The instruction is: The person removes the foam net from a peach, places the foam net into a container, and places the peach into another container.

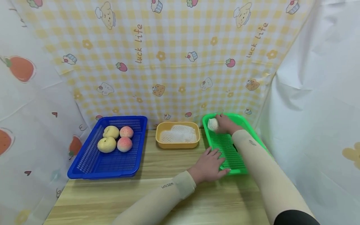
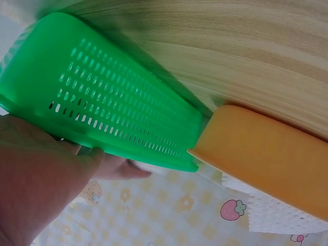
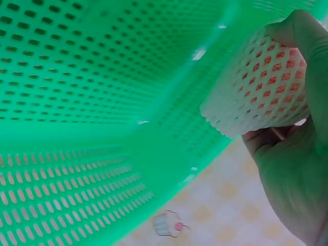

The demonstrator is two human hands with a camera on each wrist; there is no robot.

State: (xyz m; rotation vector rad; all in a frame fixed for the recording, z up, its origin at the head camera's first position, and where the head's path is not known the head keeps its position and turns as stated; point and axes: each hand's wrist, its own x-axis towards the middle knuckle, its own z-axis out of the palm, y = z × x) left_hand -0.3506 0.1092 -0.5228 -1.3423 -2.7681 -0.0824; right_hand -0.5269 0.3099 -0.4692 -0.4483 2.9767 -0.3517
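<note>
My right hand (image 1: 227,124) holds a reddish peach in a white foam net (image 3: 261,82) at the far left corner of the green basket (image 1: 229,153). In the right wrist view the thumb lies on the net, and the peach shows through its holes. Lower down, my left hand (image 1: 206,165) rests at the basket's near left rim with its fingers spread. The left wrist view has this hand (image 2: 46,174) along the rim, its fingertips partly hidden behind the green wall.
An orange-yellow tray (image 1: 177,146) with white foam nets (image 1: 180,134) stands left of the green basket. Further left, a blue basket (image 1: 112,164) contains two yellow fruits (image 1: 107,144) and two pink peaches (image 1: 124,144). A patterned cloth (image 1: 180,72) hangs behind the wooden table (image 1: 135,193).
</note>
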